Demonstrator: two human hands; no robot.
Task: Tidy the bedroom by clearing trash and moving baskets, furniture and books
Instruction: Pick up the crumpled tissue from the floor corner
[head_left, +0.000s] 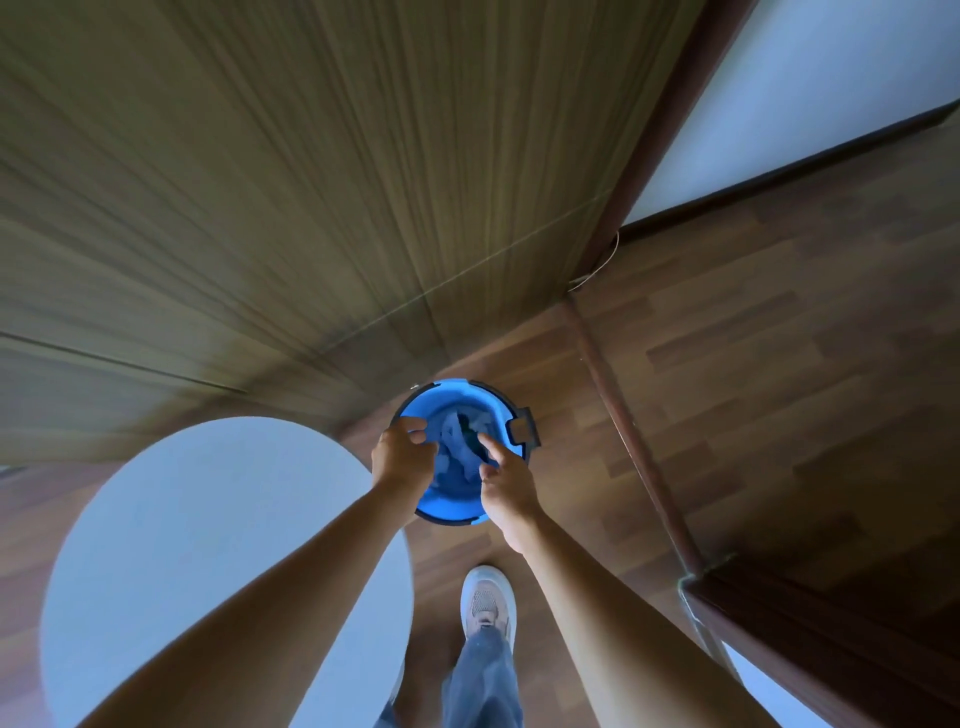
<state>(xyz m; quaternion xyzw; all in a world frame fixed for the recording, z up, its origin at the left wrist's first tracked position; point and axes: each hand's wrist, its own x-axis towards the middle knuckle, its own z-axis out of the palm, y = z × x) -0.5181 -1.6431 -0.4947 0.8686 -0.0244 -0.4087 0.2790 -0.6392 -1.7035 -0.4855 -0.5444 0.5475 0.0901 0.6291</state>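
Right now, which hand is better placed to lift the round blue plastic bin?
Probably left: the left hand curls at the rim of the blue bin, while the right hand hovers over the crumpled trash inside.

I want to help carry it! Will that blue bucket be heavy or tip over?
Probably light: the bucket looks like thin plastic and holds only crumpled scraps. It stands upright on the floor, so rolling seems unlikely, though something so light might tip if bumped. The scraps look soft and floppy.

Bin (447, 506) stands right of round table (197, 519).
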